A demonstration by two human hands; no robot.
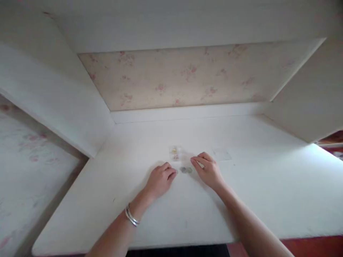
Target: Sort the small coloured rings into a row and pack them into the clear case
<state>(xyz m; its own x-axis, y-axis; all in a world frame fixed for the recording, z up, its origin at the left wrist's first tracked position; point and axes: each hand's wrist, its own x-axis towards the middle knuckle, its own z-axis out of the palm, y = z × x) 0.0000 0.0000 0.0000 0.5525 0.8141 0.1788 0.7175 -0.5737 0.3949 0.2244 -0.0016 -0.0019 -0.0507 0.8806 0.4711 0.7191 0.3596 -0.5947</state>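
Because the small greyish discs (184,170) lie between my left hand (160,179) and right hand (209,172) on the bench (254,178), presumably for easy reach, both hover close, fingertips nearly meeting; whether either grips anything, I cannot tell.

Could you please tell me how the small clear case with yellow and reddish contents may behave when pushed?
The clear case lies low on the white surface, so it would probably slide rather than roll. It looks much smaller than the left hand, so it is likely light. Its squarish outline hints at stiffness, though blur leaves this unsure.
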